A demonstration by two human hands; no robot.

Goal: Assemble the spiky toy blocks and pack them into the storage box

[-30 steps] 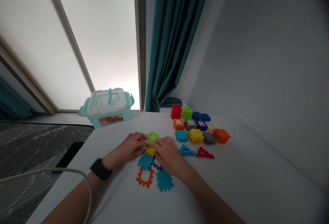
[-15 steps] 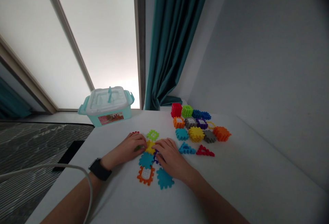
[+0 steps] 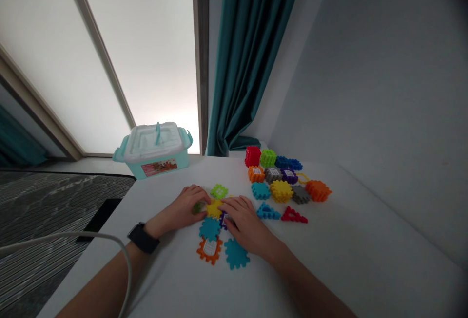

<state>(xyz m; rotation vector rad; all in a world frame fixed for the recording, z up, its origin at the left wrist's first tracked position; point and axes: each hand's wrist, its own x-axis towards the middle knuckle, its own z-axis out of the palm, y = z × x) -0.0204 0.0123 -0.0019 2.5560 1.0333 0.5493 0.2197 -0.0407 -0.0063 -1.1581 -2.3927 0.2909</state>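
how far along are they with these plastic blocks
Done: a red cube and a green cube look built at the back. In hand: the left hand covers a small green piece; the right hand touches a yellow piece. Left: flat pieces, like the teal piece, lie loose.

The toy tiles are glossy plastic, the tabletop smooth and matt, the curtain cloth.
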